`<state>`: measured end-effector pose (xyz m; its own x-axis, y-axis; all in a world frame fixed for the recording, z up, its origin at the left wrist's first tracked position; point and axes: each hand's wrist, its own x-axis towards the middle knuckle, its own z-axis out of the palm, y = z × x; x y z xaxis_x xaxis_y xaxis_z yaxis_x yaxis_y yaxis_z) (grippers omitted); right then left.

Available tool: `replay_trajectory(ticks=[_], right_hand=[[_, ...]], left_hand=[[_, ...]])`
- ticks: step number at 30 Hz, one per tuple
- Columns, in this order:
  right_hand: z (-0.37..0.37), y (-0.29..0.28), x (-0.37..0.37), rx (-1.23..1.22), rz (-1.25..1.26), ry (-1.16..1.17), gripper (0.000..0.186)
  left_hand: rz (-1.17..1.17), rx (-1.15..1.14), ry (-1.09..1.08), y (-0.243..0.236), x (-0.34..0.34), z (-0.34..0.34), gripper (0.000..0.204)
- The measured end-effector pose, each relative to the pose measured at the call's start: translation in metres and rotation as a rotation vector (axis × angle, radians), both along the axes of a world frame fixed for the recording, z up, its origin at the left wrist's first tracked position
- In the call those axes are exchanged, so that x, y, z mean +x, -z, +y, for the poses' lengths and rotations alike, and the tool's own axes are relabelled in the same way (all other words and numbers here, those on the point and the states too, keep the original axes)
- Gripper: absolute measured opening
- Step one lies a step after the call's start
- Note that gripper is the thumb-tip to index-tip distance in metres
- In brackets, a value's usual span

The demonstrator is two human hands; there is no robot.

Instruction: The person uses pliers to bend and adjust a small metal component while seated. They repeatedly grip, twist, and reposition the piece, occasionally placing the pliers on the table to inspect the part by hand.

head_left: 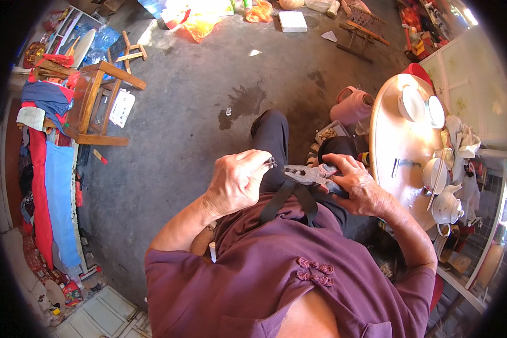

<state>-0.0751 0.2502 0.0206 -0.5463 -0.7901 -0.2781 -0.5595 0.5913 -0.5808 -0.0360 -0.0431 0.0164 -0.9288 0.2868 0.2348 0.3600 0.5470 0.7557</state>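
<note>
"What's our left hand's [236, 179] grip doing?"
"Pinching a small, dark, knobbly piece [271, 162] just left of the worn grey metal pliers [303, 174]."
"And our right hand [357, 185]?"
"Its grip wraps their red-and-grey handles [336, 188]; right of the pliers stands our pale, rounded surface [386, 127]."

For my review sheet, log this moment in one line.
left hand: pinches small dark object | right hand: grips pliers | pliers: tip toward left hand | at right: table, teapot

Grey flr [174, 129], prob. concrete, rounded pale tbl [390, 121] R
</note>
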Motion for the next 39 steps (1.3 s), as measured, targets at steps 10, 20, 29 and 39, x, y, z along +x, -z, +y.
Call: replay_trajectory(ticks=[10,20,29,39], right_hand=[[-0.010,-0.025,-0.007,0.041,0.149,-0.038,0.062],[-0.009,-0.037,-0.014,0.088,0.166,-0.071,0.051],[-0.008,-0.040,-0.011,0.101,0.151,-0.022,0.047],[-0.006,-0.042,-0.016,0.110,0.204,-0.037,0.044]], left_hand=[[0.066,-0.042,0.004,-0.005,0.004,0.001,0.013],[0.049,-0.044,0.012,-0.003,0.005,0.001,0.013],[0.054,-0.052,0.018,-0.002,0.005,0.002,0.015],[0.083,-0.056,0.029,0.003,0.002,0.004,0.015]])
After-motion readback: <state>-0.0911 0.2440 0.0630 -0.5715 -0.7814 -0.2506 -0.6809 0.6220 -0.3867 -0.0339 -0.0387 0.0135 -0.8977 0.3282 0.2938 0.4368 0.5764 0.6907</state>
